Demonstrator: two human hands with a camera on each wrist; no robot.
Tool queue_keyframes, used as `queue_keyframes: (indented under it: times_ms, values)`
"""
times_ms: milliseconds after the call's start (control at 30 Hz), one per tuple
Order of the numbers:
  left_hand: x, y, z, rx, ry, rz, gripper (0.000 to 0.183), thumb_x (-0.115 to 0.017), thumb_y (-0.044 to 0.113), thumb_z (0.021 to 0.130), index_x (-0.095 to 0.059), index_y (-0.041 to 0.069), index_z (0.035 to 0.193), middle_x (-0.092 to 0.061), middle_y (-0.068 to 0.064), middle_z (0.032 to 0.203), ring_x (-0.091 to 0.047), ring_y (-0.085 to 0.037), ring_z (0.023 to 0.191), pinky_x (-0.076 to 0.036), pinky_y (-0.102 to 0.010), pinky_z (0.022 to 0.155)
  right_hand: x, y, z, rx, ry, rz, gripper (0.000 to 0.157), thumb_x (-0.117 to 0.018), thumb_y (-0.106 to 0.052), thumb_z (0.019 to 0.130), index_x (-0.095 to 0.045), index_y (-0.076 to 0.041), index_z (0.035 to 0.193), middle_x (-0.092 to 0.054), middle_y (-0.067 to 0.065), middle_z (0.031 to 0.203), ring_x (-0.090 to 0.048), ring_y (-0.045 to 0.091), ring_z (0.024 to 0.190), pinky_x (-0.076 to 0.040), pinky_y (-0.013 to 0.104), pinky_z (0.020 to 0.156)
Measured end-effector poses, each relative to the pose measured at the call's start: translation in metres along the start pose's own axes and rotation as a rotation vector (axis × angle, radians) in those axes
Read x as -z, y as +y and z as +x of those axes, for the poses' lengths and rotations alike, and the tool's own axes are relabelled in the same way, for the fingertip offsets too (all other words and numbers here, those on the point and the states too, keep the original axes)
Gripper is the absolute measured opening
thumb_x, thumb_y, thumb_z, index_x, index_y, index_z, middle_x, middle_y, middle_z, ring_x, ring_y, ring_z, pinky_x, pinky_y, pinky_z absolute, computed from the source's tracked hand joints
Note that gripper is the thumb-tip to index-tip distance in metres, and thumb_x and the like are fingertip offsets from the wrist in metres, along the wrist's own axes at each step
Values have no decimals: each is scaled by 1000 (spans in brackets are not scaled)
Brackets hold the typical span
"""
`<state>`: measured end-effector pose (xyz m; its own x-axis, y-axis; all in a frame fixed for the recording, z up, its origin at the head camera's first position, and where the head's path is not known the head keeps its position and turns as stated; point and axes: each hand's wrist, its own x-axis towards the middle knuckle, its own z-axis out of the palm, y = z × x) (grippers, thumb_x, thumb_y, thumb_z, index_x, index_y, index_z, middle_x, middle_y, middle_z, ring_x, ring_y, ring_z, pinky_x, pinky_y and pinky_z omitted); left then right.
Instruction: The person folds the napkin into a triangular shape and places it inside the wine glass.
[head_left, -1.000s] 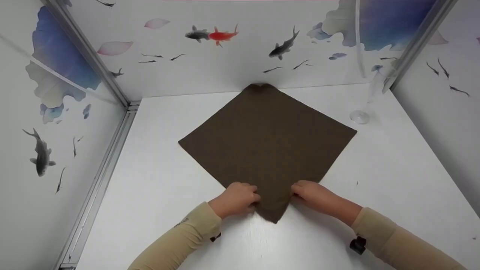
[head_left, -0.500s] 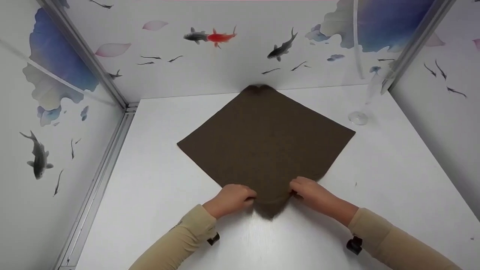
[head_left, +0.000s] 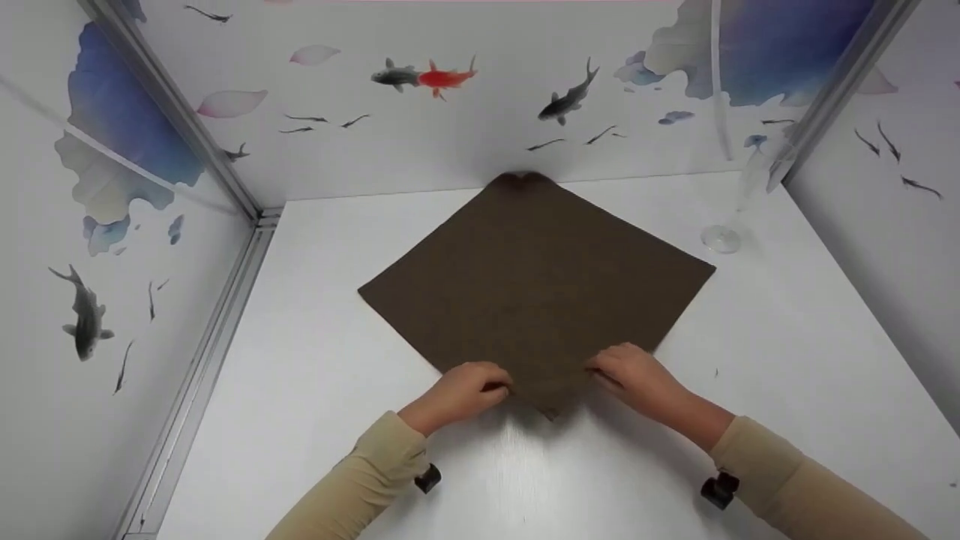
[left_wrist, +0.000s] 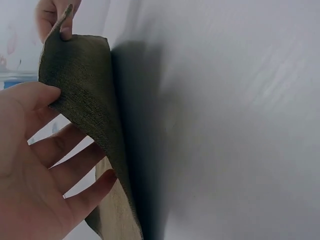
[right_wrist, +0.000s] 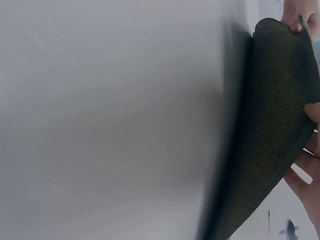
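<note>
Head: brown cloth [head_left: 536, 285] spread diamond-wise on surface [head_left: 315, 300]; near corner drawn up closer to hands vs. earlier, so near part prob. being lifted. L hand [head_left: 457, 394] & R hand [head_left: 639, 379] pinch near edges, one each side of corner.
L wrist: thumb on cloth, fingers behind; edge raised off surface.
R wrist: same grip, hand partly cut off.

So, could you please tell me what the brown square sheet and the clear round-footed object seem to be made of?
Brown square sheet: probably woven fabric, matte; its grained surface bends softly where held.
Clear round-footed object: glass or clear plastic, smooth-looking; what lies behind shows through it.
</note>
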<state>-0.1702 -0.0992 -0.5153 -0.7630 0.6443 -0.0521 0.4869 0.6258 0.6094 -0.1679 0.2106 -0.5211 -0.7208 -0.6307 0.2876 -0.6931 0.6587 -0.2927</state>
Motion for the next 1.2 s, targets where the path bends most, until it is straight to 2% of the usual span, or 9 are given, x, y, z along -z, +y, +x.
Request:
queue_keyframes:
  times_ms: [200, 333, 467, 633, 733, 867, 967, 1133, 1200]
  values:
    - [6, 0, -2, 43, 29, -233, 15, -58, 20, 100, -71, 16, 104, -64, 7, 98, -56, -9, 86, -49, -29, 78, 13, -5, 2, -95, -73, 47, 6, -63, -17, 96, -64, -10, 96, -62, -6, 77, -57, 10, 67, -50, 33, 62]
    - [10, 2, -2, 55, 44, -297, 16, -56, 22, 101, -70, 16, 104, -66, 2, 96, -53, -10, 81, -46, -29, 74, 20, -7, 6, -103, -80, 46, 7, -64, -18, 95, -61, -14, 92, -53, -12, 67, -45, 5, 57, -43, 27, 55]
    - [13, 7, -3, 59, 38, -350, 17, -54, 23, 102, -68, 14, 103, -66, -8, 96, -51, -10, 78, -43, -29, 70, 28, -7, 9, -105, -69, 44, 7, -66, -17, 94, -60, -15, 90, -48, -13, 63, -41, 4, 54, -40, 25, 53]
    - [20, 15, -4, 53, 54, -374, 17, -54, 23, 102, -68, 13, 105, -66, -7, 97, -52, -11, 80, -44, -30, 72, 35, -7, 10, -121, -52, 64, 5, -66, -17, 94, -61, -15, 94, -46, -14, 61, -42, 5, 55, -40, 24, 52]
    - [23, 19, -4, 57, 68, -364, 17, -54, 23, 102, -68, 14, 104, -65, 0, 95, -52, -10, 81, -45, -30, 73, 37, -6, 10, -117, -36, 82, 6, -66, -16, 94, -62, -14, 96, -45, -14, 62, -42, 4, 55, -40, 24, 52]
    - [27, 24, -4, 65, 56, -372, 17, -53, 24, 102, -67, 13, 101, -57, 4, 84, -47, -10, 74, -41, -29, 67, 38, -6, 9, -84, -1, 90, 6, -66, -13, 94, -61, -13, 91, -46, -14, 61, -39, 2, 53, -39, 23, 51]
    - [28, 27, -5, 56, 38, -374, 19, -53, 24, 102, -66, 11, 102, -55, 1, 81, -44, -10, 71, -38, -29, 64, 41, -7, 8, -69, 17, 89, 9, -67, -12, 93, -60, -13, 88, -48, -13, 62, -39, 1, 52, -40, 23, 50]
    - [33, 32, -8, 37, 16, -355, 19, -54, 24, 102, -68, 11, 106, -65, -9, 93, -48, -10, 75, -41, -28, 67, 47, -11, 7, -60, 21, 92, 5, -68, -12, 92, -64, -12, 90, -57, -10, 66, -43, 1, 54, -43, 22, 51]
    - [36, 35, -9, 33, 5, -349, 19, -54, 24, 102, -68, 12, 107, -66, -8, 95, -49, -10, 76, -42, -28, 67, 50, -13, 7, -50, 26, 93, 4, -69, -10, 91, -65, -10, 91, -61, -7, 69, -46, 2, 54, -46, 23, 51]
